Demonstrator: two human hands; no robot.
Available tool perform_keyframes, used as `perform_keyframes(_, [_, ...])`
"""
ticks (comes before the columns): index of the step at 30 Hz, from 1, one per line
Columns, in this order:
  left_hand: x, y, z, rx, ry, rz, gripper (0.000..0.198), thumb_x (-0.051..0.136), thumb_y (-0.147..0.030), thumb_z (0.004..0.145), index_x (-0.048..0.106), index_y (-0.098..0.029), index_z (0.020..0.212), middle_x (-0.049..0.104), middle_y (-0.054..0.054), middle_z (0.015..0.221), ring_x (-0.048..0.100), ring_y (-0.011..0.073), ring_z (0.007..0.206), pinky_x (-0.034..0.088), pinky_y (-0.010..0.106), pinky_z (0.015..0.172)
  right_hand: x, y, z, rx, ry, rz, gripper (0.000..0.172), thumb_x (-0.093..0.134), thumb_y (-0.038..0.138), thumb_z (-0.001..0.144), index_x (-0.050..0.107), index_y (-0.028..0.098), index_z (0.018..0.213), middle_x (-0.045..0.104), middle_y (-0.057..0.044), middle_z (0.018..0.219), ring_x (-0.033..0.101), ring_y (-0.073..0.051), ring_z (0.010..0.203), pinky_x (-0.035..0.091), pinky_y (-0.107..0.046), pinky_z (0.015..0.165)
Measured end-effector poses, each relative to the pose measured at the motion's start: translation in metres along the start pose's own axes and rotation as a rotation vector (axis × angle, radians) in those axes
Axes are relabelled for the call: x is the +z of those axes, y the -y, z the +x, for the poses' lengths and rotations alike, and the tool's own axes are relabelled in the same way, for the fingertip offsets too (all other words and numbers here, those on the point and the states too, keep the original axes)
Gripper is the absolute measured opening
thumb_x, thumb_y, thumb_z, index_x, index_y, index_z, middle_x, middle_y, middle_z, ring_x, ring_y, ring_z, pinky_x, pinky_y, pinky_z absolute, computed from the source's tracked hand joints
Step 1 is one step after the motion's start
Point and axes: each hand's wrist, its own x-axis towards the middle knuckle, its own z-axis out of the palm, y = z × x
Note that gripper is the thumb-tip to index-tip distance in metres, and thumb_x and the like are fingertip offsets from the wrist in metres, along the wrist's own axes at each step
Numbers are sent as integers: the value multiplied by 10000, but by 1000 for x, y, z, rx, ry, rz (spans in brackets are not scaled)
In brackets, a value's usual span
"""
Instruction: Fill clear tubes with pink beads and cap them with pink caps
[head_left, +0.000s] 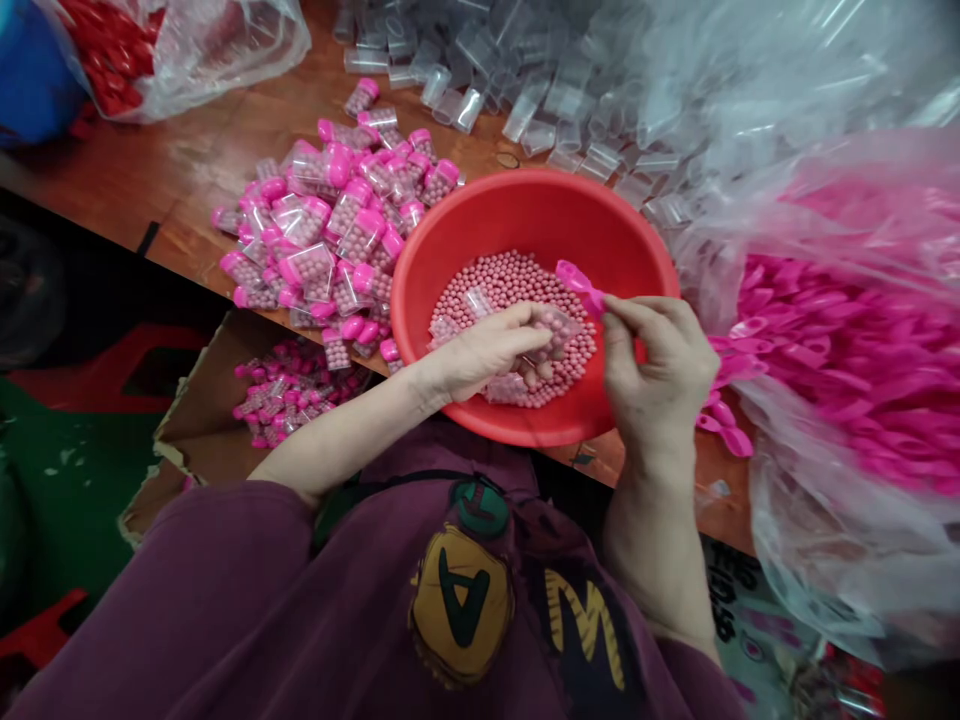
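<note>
My left hand [517,340] is over the red bowl [630,235], its fingers curled round a clear plastic tube [556,325] filled with pink beads. Pinched between thumb and fingers of my right hand [660,355] is a pink plastic cap [579,284] with a long tail, above the bowl's right side. Small pink beads [510,275] cover the bottom of the bowl. A few clear tubes [475,302] lie among them, close to my left hand.
Capped bead-filled tubes [307,265] are heaped left of the bowl, with more in a cardboard box [202,400] below. Empty clear tubes [555,100] pile up behind. Pink caps [862,340] fill a plastic bag at right; red pieces [112,50] sit in another bag.
</note>
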Motion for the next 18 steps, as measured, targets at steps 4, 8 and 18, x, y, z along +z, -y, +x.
perform_keyframes(4, [-3,7,4,70,15,11,135,706,-290,1049,659,-188,1122,718,31,978,693,126,809,548,254,705,3,16,3,188,10,234,160,730,376,1059,837,285,1134,819,-47,1026,785,-219,912,672,-419,873])
perform_keyframes(8, [-4,14,8,116,-13,56,155,718,-322,1062,657,-190,1113,703,20,949,672,122,817,534,246,711,10,23,1,222,44,274,167,735,408,1057,835,277,1083,820,-39,1002,782,-210,894,659,-394,841])
perform_keyframes(18, [4,7,3,130,-80,146,114,667,-271,1084,673,-178,1020,620,8,894,536,118,760,442,268,662,13,22,-4,22,17,136,129,697,314,1078,810,252,1086,831,-67,991,802,-240,903,677,-412,828])
